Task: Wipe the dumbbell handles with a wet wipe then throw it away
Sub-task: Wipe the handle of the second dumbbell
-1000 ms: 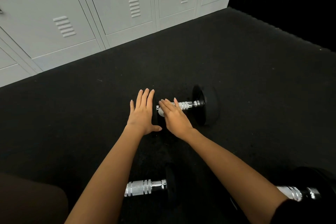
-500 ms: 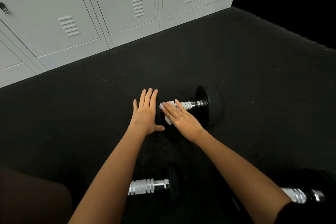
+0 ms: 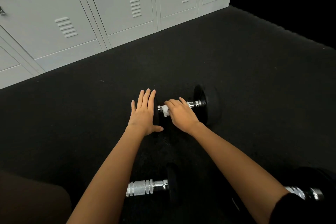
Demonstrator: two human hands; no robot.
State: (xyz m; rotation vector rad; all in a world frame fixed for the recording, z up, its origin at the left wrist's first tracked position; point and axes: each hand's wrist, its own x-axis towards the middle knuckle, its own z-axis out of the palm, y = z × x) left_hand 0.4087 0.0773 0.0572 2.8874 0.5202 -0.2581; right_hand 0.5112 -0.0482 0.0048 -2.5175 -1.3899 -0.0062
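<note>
Head view: white wipe now bunched on far dumbbell handle near left plate, gripped under curled right hand, earlier flatter. Left hand flat, fingers straight, bracing plate as before. Second dumbbell nearer on floor.

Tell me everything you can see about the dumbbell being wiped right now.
The far dumbbell lies on its side on the black floor. It has a ribbed chrome handle between two black round weights. The left hand rests flat on its left weight. The right hand presses a white wet wipe against the handle's left end.
</note>
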